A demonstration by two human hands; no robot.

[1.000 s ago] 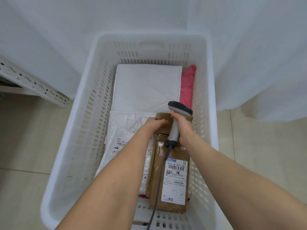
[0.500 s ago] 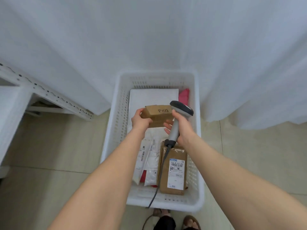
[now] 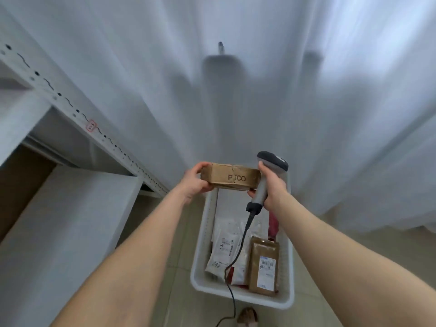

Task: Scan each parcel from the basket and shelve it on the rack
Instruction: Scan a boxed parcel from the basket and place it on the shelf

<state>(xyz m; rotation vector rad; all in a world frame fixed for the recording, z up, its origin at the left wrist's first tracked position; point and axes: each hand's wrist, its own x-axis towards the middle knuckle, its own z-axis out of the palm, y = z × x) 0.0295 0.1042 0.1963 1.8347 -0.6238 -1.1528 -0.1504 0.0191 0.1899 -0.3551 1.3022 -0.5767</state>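
We are lifting the box (image 3: 232, 177) clear of the basket (image 3: 243, 296), left hand (image 3: 195, 179) gripping its end, right hand (image 3: 271, 185) clasping the scanner (image 3: 266, 175) alongside. It is now hanging near the rack (image 3: 70, 107), label unseen, seemingly unscanned.

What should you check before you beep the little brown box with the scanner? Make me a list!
1. Small brown box lifted out of the basket: ok.
2. Left hand gripping the box's left end: ok.
3. Right hand holding the scanner by its handle: ok.
4. Barcode label facing the scanner: cannot tell; only the side with printed letters shows.
5. Scanner window aimed at the box: not ok; the head sits beside the box's right end and seems to point away from the person.
6. Scanner cable clear of the parcels: not ok; it hangs down across the basket.
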